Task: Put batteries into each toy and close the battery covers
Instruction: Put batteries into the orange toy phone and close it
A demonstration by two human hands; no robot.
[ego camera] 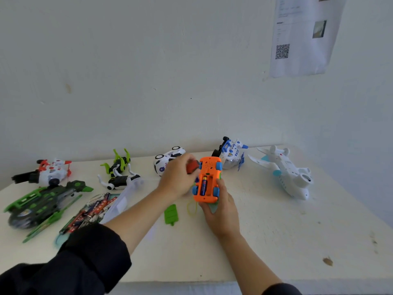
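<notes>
Orange toy car (207,179): held upside down above the white table (265,231), its blue wheels up and its battery compartment open.
Battery (204,184): one blue and red battery lies lengthwise in the left slot of the orange toy car's compartment.
Right hand (221,209): grips the near end of the orange toy car from below, the thumb up along the car's right side.
Left hand (177,177): fingers curled round a blurred red object (192,166) at the orange toy car's far left corner; what that object is I cannot tell.
Green battery cover (170,213): lies flat on the table, just left of and nearer than the orange toy car, apart from both hands.
Yellow-green loop (192,208): a thin cord on the table, between the green battery cover and the right hand.
Spare batteries (91,211): a loose pile in a clear bag, well left of the orange toy car.
Other toys: a white police car (168,159) just behind the left hand; a white and blue plane (232,155) behind the orange toy car; a large white airliner (287,171) to its right; a green and black helicopter (42,203), a white and red plane (51,171) and two insect-like toys (119,171) far to its left.
</notes>
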